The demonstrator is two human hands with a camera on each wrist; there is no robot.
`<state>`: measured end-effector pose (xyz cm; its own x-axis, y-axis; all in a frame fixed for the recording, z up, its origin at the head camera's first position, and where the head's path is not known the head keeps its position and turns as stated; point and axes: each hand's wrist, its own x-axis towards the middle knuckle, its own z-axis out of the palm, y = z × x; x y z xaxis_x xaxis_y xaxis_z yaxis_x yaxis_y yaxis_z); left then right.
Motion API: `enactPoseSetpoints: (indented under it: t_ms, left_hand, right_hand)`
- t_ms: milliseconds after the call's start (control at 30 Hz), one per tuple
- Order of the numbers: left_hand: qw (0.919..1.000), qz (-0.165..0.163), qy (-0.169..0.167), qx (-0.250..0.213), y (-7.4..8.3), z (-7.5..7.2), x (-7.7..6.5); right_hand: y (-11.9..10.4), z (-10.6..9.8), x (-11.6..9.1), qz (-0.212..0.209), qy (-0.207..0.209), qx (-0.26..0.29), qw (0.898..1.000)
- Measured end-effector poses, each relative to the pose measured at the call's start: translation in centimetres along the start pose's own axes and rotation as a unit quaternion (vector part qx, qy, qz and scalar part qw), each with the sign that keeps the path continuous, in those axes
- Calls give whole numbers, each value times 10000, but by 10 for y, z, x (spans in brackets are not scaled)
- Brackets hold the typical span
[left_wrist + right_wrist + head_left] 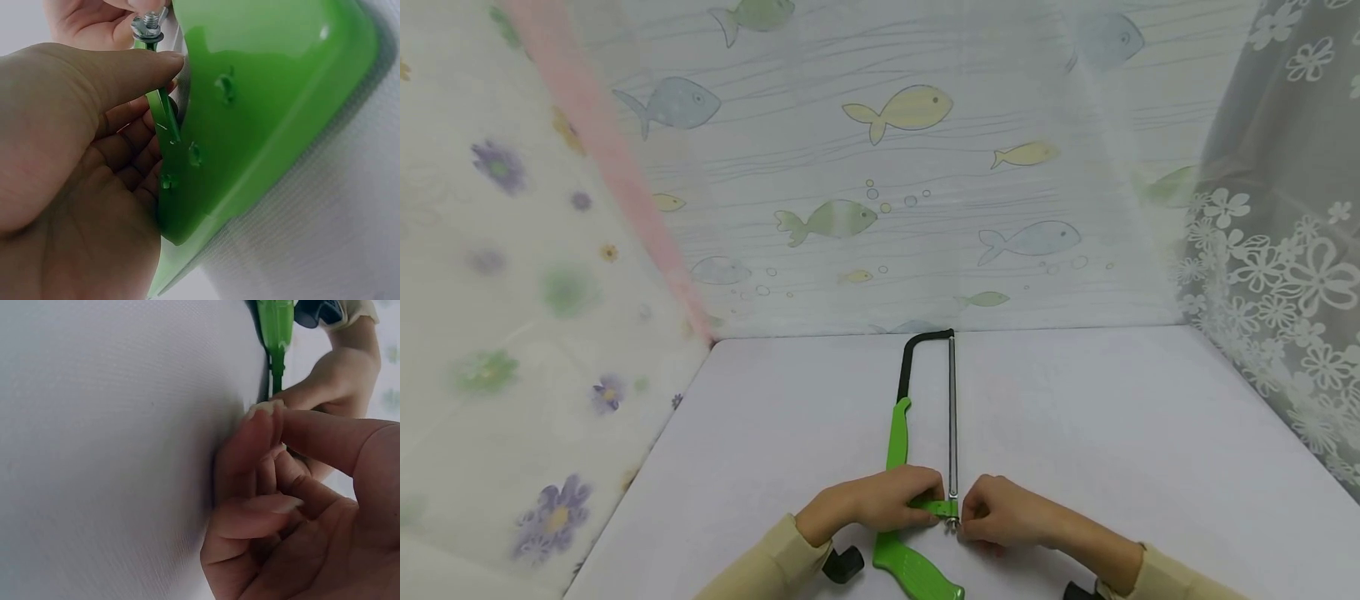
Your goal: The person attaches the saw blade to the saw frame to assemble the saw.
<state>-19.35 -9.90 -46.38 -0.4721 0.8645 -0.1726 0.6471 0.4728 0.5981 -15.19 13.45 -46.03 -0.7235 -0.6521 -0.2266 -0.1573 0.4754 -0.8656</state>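
A hacksaw lies on the white table, with a green handle (917, 571), a black front frame (907, 367) and a straight blade (952, 417) running away from me. My left hand (898, 497) grips the short green arm (164, 112) at the blade's near end, thumb on one side and fingers curled behind. A metal wing nut (147, 26) on a threaded bolt sticks out past that arm. Thumb and index finger of my right hand (1003, 512) pinch together at the wing nut, the other fingers curled. In the right wrist view those fingertips (265, 412) hide the nut.
Black wrist straps (844, 565) show by both sleeves. The white tabletop (1090, 417) stretches around the saw. A fish-patterned curtain (850, 275) hangs behind it, with flowered sheets (550, 375) at the sides.
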Motion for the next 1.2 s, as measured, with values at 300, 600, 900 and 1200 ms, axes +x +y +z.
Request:
enactPoseSetpoints:
  t_ms: [300, 600, 900, 1200]
  left_hand:
    - [10000, 70, -4, -18, -3, 2, 0]
    - [10000, 29, -33, -22, -2, 1, 0]
    - [10000, 50, 8, 25, -4, 3, 1]
    - [10000, 49, 30, 71, -1, 0, 0]
  right_hand:
    - [-3, 4, 4, 180, 2, 190, 9997]
    - [-5, 4, 4, 228, 66, 198, 9995]
    - [-4, 2, 1, 175, 128, -2, 9998]
    - [2, -3, -2, -6, 71, -1, 10000]
